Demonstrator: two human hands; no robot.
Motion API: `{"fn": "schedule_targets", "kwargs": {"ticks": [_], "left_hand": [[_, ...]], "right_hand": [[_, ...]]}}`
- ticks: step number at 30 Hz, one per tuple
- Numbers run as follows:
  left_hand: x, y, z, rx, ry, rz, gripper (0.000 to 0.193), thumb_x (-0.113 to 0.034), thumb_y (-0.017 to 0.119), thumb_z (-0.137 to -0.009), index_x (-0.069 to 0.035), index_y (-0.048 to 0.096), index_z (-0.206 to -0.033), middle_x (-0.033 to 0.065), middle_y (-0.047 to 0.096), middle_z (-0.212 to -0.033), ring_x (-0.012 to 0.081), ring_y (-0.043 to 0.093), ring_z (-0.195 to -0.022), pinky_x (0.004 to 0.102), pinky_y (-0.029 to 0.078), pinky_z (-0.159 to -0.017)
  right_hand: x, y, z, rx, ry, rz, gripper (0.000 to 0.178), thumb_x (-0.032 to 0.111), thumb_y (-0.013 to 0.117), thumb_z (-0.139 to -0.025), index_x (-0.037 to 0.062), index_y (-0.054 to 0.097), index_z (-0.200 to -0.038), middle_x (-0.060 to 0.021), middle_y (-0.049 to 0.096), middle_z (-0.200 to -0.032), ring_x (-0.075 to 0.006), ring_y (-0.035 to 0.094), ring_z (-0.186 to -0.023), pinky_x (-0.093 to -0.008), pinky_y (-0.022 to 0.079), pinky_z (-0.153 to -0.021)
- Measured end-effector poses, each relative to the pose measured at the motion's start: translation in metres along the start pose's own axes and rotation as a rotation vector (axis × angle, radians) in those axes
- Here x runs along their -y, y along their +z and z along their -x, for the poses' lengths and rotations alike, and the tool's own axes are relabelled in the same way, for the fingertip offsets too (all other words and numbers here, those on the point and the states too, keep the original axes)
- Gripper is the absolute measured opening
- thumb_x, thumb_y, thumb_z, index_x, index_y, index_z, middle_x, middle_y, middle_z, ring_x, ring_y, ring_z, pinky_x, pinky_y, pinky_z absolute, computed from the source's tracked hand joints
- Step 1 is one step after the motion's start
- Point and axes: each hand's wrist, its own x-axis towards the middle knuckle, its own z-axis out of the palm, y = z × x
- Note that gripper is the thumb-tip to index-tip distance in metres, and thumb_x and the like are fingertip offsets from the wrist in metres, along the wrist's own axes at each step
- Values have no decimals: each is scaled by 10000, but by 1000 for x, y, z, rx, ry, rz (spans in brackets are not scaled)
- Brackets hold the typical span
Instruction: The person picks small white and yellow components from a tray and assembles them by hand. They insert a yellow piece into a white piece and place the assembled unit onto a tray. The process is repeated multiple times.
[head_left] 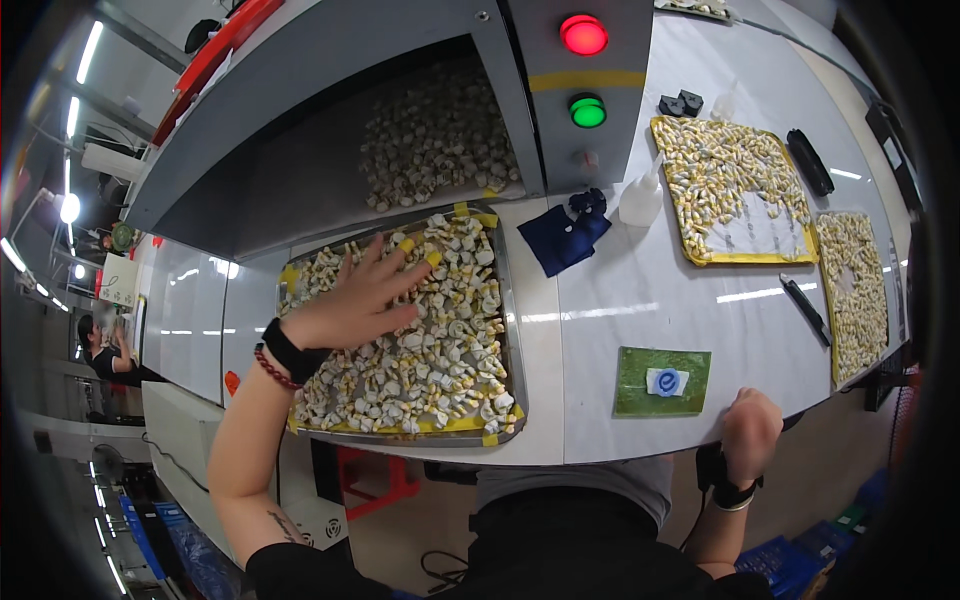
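Note:
My left hand (pixel 362 303) is spread flat over a shallow metal tray (pixel 515 372), its fingers apart and touching or just above the pieces. Yellow covers sit on two of its fingertips. Many small white, lumpy pieces with yellowish parts (pixel 425 365) fill the tray, which has yellow tape along its edges. By the table's front edge at the right, my right hand (pixel 752 430) is curled into a fist; whatever may be inside it is hidden. Nearest to that hand lies a green mat (pixel 635 395) bearing a small white piece with a blue ring-shaped object (pixel 667 381).
A grey machine (pixel 340 75) with red and green lights stands behind the tray, more pieces inside its opening. Beside it are a dark blue cloth (pixel 562 240) and a white squeeze bottle (pixel 641 200). Two yellow-edged trays (pixel 745 258) (pixel 858 300) and a black pen-like tool (pixel 806 310) lie right.

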Motion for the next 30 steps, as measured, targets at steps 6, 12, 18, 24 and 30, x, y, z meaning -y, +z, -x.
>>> {"fn": "schedule_targets", "kwargs": {"ticks": [6, 12, 18, 24, 30], "left_hand": [[51, -28, -30, -499, -318, 132, 519, -363, 722, -760, -46, 592, -1150, 173, 633, -1063, 292, 615, -967, 352, 481, -837], [65, -17, -57, -596, -294, 100, 450, -362, 757, -705, -24, 660, -985, 167, 667, -859, 285, 646, -772, 368, 496, -682], [54, -20, -65, -502, -272, 123, 378, -309, 707, -754, -9, 664, -980, 190, 655, -793, 294, 644, -702, 367, 486, -642], [57, -11, -62, -608, -165, 28, 256, -199, 605, -820, 15, 651, -951, 198, 652, -808, 334, 645, -762, 385, 484, -680], [61, -39, -20, -663, -150, 599, 215, -212, 540, -936, -13, 546, -1019, 28, 585, -884, 100, 563, -834, 260, 443, -710]], "right_hand": [[3, 2, -1, 25, 22, 18, 347, 224, 512, -870, -15, 533, -619, -32, 420, -519, -107, 349, -473, -264, 231, -454], [3, 2, 1, 2, 28, 21, 349, 225, 513, -870, -14, 535, -617, -33, 413, -516, -111, 349, -468, -267, 232, -452], [5, 2, 0, 22, 46, 53, 354, 228, 518, -869, -15, 538, -613, -37, 416, -513, -112, 367, -459, -268, 243, -445], [18, -4, -7, 76, 110, 32, 238, 159, 520, -802, 10, 568, -623, -47, 435, -520, -150, 402, -443, -278, 289, -445], [89, -39, -68, 312, -207, 713, 121, 129, 684, -716, 48, 597, -694, -60, 518, -579, -186, 540, -533, -272, 407, -488]]}}
